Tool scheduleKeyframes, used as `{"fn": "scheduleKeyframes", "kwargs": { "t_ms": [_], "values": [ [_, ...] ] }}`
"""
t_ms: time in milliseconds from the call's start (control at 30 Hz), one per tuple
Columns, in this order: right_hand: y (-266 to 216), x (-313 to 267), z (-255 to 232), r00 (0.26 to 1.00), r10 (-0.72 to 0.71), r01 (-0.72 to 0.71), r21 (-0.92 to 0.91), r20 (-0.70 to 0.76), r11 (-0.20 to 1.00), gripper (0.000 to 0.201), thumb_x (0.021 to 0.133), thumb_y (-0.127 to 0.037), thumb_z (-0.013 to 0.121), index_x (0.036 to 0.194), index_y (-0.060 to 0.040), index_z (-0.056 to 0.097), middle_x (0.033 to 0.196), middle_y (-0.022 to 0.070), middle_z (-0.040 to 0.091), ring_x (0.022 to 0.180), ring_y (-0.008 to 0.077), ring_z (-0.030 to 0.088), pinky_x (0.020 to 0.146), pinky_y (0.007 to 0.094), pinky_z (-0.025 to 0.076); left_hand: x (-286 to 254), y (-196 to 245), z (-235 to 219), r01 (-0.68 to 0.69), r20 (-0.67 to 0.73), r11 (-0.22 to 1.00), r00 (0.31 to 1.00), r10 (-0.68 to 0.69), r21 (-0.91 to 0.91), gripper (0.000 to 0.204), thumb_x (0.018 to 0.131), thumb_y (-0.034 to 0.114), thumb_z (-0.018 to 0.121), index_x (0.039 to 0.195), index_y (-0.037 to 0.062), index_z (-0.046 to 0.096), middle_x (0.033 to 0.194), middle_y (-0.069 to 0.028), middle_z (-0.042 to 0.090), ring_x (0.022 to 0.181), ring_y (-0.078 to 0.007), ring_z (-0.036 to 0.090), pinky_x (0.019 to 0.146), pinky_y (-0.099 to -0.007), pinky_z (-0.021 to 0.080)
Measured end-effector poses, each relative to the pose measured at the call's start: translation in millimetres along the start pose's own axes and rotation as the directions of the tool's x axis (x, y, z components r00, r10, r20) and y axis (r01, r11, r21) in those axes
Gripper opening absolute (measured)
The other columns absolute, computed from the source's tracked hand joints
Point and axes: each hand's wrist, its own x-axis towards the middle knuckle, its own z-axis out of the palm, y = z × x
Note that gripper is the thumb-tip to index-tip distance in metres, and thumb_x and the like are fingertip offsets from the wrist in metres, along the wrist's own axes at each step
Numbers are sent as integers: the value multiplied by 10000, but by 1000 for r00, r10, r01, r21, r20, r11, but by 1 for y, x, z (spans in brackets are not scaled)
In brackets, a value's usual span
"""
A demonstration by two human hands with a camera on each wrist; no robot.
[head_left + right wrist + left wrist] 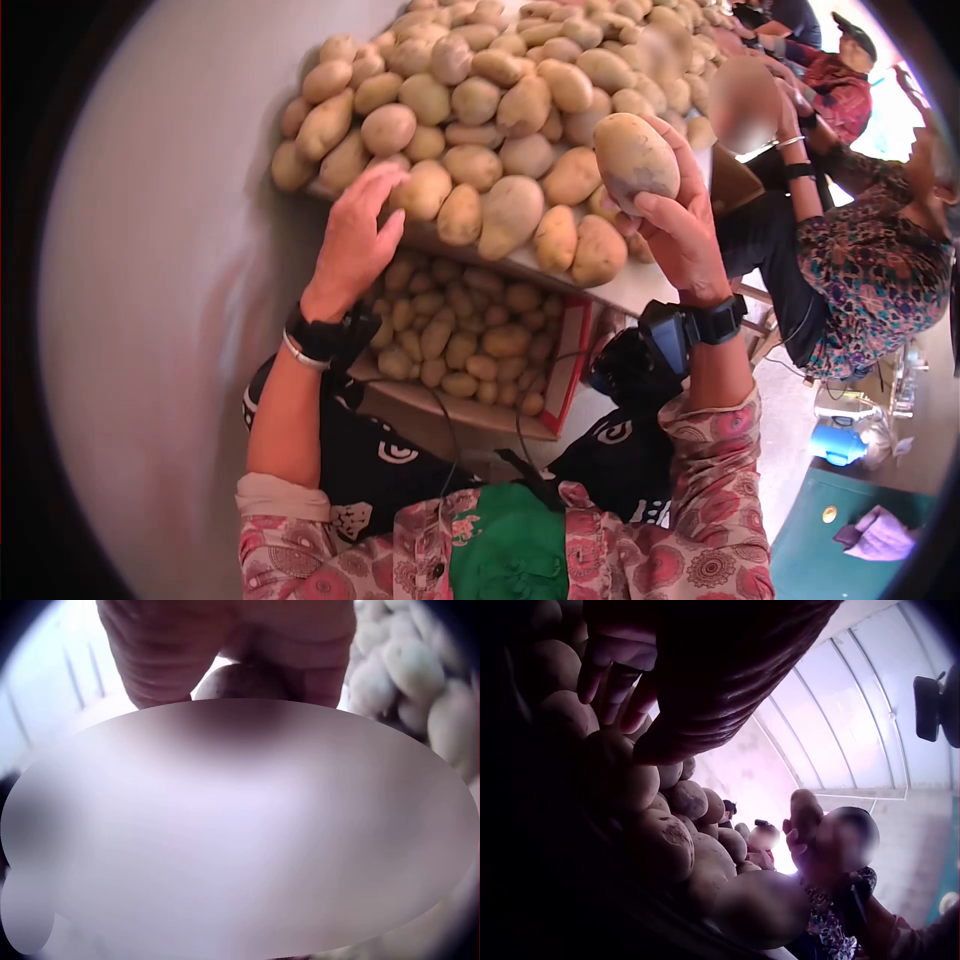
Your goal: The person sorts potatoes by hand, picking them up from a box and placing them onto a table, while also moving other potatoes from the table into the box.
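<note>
My right hand (690, 235) holds up a large oval potato (637, 155), its lower part darkened, above the near right side of a potato pile. In the right wrist view a blurred patch covers most of the picture, leaving part of the hand (161, 652) and a bit of the potato (244, 681) visible. At the pile's near left edge, my left hand (358, 235) has its fingertips right at a yellowish potato (423, 190). The left wrist view shows its fingers (619, 686) loosely stretched over several potatoes, in dim light.
Potatoes (475, 100) are heaped on a pale table (640, 285). Below its front edge stands a box (572, 360) with a red inner side, holding smaller potatoes. Other people (880, 270) are along the right side. A teal surface (800, 530) bears a purple cloth (880, 535).
</note>
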Motion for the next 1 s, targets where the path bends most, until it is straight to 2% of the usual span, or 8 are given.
{"fn": "scheduleKeyframes", "kwargs": {
  "t_ms": [167, 333, 500, 567, 667, 833, 900, 1000],
  "values": [
    [21, -25, 35, 929, 219, -160, -210, 298, 965, 583, 751, -70, 726, 1284, -82, 489, 1147, 61, 583, 1061, 146, 558, 935, 292, 450, -9, -5, -4, 10, -44, 999, 999, -8, 38, 357, 760, 3, 604, 1115, 33, 576, 1214, -158, 570, 1143, -319, 535, 985, -369, 410],
    [66, -48, 49, 783, 372, 32, -629, 498, 776, 528, 753, -111, 710, 1239, -72, 505, 1153, 93, 567, 1042, 190, 560, 917, 318, 446, -17, -7, -3, 34, -52, 999, 998, -33, 21, 320, 753, -8, 605, 1072, 13, 588, 1196, -163, 575, 1113, -323, 548, 968, -368, 424],
    [96, -69, 40, 795, 427, 166, -831, 431, 531, 541, 684, -97, 696, 1198, -128, 531, 976, 161, 568, 921, 351, 585, 807, 409, 488, -17, -9, -4, 24, -68, 999, 997, -23, 24, 297, 759, 4, 609, 1055, 21, 593, 1202, -168, 570, 1107, -324, 551, 965, -373, 423],
    [99, -76, 33, 576, 722, 188, -922, 383, 338, 555, 679, -120, 702, 1205, -134, 525, 923, 170, 577, 870, 370, 598, 756, 441, 500, -19, -10, -3, 28, -64, 999, 998, -26, 28, 293, 759, 8, 609, 1051, 19, 593, 1200, -168, 571, 1104, -325, 552, 965, -373, 424],
    [122, -95, 34, 514, 731, 309, -891, 450, 331, 589, 672, -136, 713, 1226, -140, 513, 880, 174, 588, 826, 383, 602, 707, 452, 509, -17, -9, -3, 14, -53, 999, 999, -12, 45, 289, 757, 12, 610, 1045, 15, 592, 1197, -168, 572, 1099, -329, 554, 962, -374, 426],
    [118, -89, 58, 712, 572, 245, -907, 407, 342, 417, 722, 5, 555, 1134, -45, 513, 1079, 262, 529, 923, 395, 602, 694, 434, 520, -17, -9, -5, 24, -65, 999, 998, -22, 41, 296, 745, -7, 610, 1039, 3, 585, 1202, -160, 569, 1100, -335, 552, 958, -374, 428],
    [119, -80, 67, 917, 154, 241, -818, 368, 523, 454, 736, 48, 521, 1181, -33, 478, 1235, 288, 411, 1080, 423, 518, 849, 446, 483, -17, -6, -6, 11, -78, 999, 997, -8, 33, 288, 744, -5, 606, 1031, 4, 589, 1189, -173, 568, 1083, -348, 553, 947, -384, 433],
    [103, -61, 65, 912, -16, 369, -801, 410, 472, 527, 760, 40, 577, 1257, -72, 442, 1326, 224, 354, 1160, 411, 452, 946, 411, 439, -18, -4, -4, 44, -56, 999, 997, -44, 8, 283, 741, -6, 604, 1023, 2, 591, 1191, -182, 561, 1077, -360, 549, 939, -393, 435]
  ]
}}
